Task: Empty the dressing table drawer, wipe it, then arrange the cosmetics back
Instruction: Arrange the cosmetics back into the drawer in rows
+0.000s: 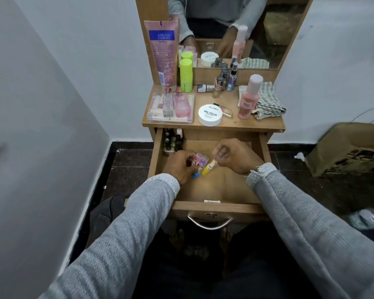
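Your left hand (181,166) clutches a bundle of small lip-balm tubes (200,162) low in the open drawer (216,190) while your right hand (235,155) pinches the yellow tube (209,168), so a loosened grip could scatter them toward the nail-polish bottles (172,140).

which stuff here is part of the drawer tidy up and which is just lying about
Part of the job: drawer; small tubes held by left hand and right hand; nail polish bottles in its back left corner; checked cloth; white jar; pink bottle.

Just lying about: cardboard box; crumpled paper.
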